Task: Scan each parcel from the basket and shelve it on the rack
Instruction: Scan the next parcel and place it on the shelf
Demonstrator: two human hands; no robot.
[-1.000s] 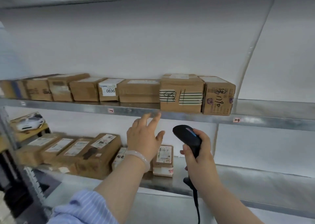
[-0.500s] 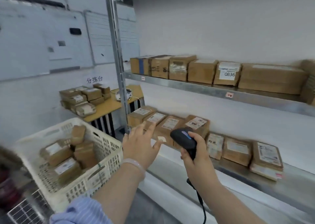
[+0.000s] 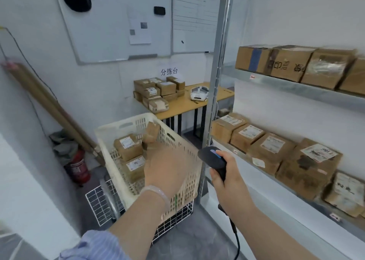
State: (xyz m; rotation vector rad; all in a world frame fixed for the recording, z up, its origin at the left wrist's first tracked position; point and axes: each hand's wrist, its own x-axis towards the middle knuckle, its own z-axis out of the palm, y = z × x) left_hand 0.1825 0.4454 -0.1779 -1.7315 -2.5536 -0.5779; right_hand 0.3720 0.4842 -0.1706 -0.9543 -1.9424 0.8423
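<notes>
The left hand (image 3: pixel 167 168) is being held over the basket (image 3: pixel 138 120).
The scanner (image 3: pixel 212 156) is being clamped by fingers of the right hand (image 3: pixel 229 180); the left fingers are blurred, their state untellable. Parcels (image 3: pixel 128 147) are being held in the basket, more on the rack (image 3: pixel 286 83) beyond.

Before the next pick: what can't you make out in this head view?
- Left hand: motion-blurred over the basket; finger pose unclear.
- Parcels beneath it: hidden by that hand.
- Parcel labels on the rack: too blurred to read.
- Scanner cable: cut off by the bottom edge.
</notes>
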